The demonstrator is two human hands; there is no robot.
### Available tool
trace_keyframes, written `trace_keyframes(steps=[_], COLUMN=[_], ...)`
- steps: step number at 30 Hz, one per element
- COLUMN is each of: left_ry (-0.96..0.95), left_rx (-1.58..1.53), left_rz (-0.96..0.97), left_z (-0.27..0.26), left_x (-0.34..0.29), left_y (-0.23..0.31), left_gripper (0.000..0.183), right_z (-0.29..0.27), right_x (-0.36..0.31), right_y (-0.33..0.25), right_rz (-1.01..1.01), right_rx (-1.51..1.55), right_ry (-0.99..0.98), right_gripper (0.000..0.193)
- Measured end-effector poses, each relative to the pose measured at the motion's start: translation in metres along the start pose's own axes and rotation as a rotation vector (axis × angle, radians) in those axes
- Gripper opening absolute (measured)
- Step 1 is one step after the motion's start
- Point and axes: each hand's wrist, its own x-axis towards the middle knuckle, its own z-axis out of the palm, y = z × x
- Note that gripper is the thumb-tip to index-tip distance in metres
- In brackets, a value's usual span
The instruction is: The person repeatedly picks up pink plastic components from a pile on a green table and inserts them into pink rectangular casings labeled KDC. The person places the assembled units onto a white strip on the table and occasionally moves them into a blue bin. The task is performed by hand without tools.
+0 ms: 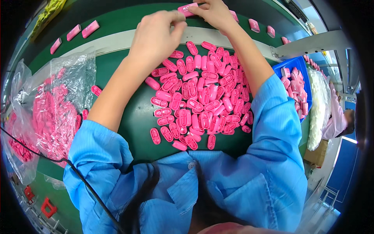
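Pinching hand: right hand (210, 13), one, thumb laid on the near face of the pink case (187, 9), the other fingers bent beyond it.
Pink case, held: one; at the far middle of the bench, beyond the pale rail (113, 42); whether it rests or is lifted, cannot tell.
Case, long axis: left to right, the right end slightly farther away; printed face toward the viewer.
Left hand: left hand (157, 33), one, fingers curled, a gap between thumb and forefinger; fingertips at the case's left end, contact cannot be told.
Green strip: green strip (117, 20), one, beyond the rail; three pink cases (90, 29) to the left, long axes slanting up to the right; at least four to the right, one partly behind the right wrist.
Shell pile: pink shells (204, 95), overlapping, too many to count; on the green worktop (134, 124) between the forearms; long axes in mixed directions, many hollow side up.
Stray shells: three, beside the clear bag, one (96, 90) well apart from the pile.
Clear bag: clear bag (80, 62), at least one, left, pink pieces inside, uncounted.
Blue tray: blue tray (307, 84), one, right, printed pink pieces heaped inside.
Red stools: red stools (48, 207), two, lower left.
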Motion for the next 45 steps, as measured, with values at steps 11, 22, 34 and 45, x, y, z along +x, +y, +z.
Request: trace_keyframes(steps=[11,22,34,45], left_ry=[-0.435,-0.300,-0.105,-0.117], left_rx=[0.282,-0.987,-0.928,-0.665], left_rz=[0.049,-0.511,-0.530,-0.407], left_z=[0.017,0.003,0.019,0.015], left_x=[-0.006,-0.009,-0.013,-0.017], left_y=[0.033,0.000,-0.003,0.010], left_gripper=[0.025,0.032,0.036,0.035], right_z=[-0.052,-0.044,-0.014,-0.011], right_x=[0.009,-0.036,-0.082,-0.084], right_y=[0.035,-0.033,-0.017,-0.011], right_rz=[-0.191,-0.218,0.190,0.174], right_rx=[-0.516,-0.203,0.701,0.822], right_ry=[0.020,-0.093,-0.161,-0.094], right_gripper=[0.038,0.027,0.030,0.034])
